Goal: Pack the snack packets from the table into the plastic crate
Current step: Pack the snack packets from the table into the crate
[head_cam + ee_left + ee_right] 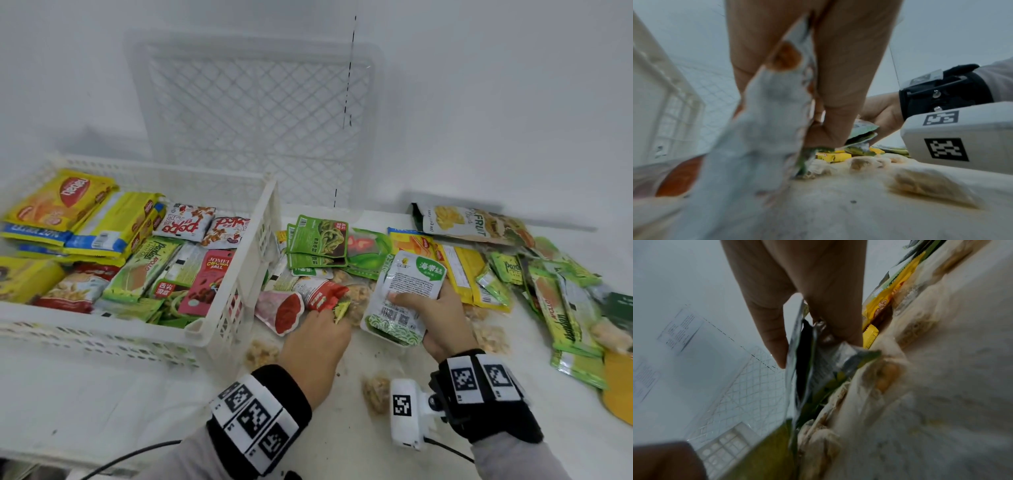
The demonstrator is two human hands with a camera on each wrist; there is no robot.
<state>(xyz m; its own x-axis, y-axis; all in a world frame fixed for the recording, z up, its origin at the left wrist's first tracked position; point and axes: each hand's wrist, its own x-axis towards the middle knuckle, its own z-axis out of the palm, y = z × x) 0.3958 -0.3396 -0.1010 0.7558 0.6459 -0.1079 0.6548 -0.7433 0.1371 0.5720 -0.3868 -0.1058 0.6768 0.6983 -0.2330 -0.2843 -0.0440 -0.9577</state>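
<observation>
The white plastic crate (212, 329) stands at the left and holds several yellow, green and red snack packets (85, 219). Right of it my left hand (317, 337) grips a red-and-white packet (322, 294) at the edge of the table's pile. In the left wrist view its fingers (840, 81) pinch that packet's white back (766, 129), with the crate's wall (663, 97) beside it. My right hand (438, 318) holds a small stack of white-and-green seaweed packets (407, 294) tilted above the table. In the right wrist view thumb and fingers (774, 331) pinch this stack (807, 369).
A second white crate (253, 113) leans against the wall behind. Green and yellow packets (548, 291) and a jackfruit pouch (459, 219) cover the table's right side. Small clear bags of nuts (375, 394) lie near my wrists. A black cable (130, 455) runs at the front left.
</observation>
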